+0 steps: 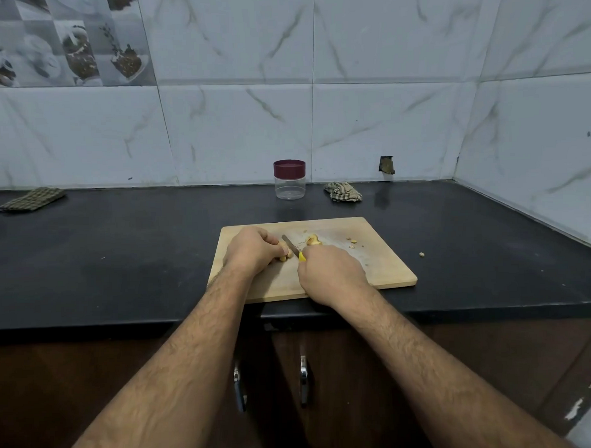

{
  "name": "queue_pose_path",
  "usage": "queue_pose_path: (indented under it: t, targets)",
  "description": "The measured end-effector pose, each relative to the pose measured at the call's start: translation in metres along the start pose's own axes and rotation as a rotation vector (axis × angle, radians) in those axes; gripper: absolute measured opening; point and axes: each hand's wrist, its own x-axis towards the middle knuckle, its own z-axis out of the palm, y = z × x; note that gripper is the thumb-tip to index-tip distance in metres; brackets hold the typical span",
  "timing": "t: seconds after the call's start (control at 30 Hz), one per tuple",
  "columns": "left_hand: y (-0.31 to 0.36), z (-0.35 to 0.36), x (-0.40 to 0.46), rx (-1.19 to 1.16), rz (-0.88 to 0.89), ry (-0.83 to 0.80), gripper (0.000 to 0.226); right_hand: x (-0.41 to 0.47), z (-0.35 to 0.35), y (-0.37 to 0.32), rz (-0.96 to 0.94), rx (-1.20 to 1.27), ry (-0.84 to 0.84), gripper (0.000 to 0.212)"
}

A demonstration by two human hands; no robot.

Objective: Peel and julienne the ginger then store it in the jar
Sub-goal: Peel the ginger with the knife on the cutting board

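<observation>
A wooden cutting board [382,264] lies on the black counter. My left hand [251,248] grips a small piece of ginger [286,254] against the board's left part. My right hand [329,273] holds a knife [292,246] with a yellow handle, its blade lying right beside that ginger. A second peeled ginger piece [313,240] rests further back on the board, with small scraps [352,243] to its right. The clear jar [289,180] with a maroon lid stands shut near the wall, behind the board.
A folded checked cloth [32,199] lies at the far left of the counter [121,250]. A crumpled cloth [343,192] sits right of the jar. One ginger scrap [422,254] lies on the counter right of the board. Cabinet handles [303,377] hang below the counter edge.
</observation>
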Motion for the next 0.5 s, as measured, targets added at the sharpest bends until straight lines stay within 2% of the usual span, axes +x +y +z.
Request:
queue_pose_path:
  t: [0.1,0.3,0.5]
  targets:
    - [-0.001,0.0,0.001,0.01,0.004,0.005,0.015,0.004,-0.001,-0.002,-0.003,0.004,-0.018,0.023]
    - [-0.003,0.001,0.001,-0.001,0.017,0.005,0.013,0.015,-0.006,-0.009,-0.009,-0.002,-0.053,0.01]
    - [-0.003,0.003,0.0,0.001,0.027,0.031,0.01,0.011,-0.006,-0.014,-0.008,-0.061,-0.075,0.024]
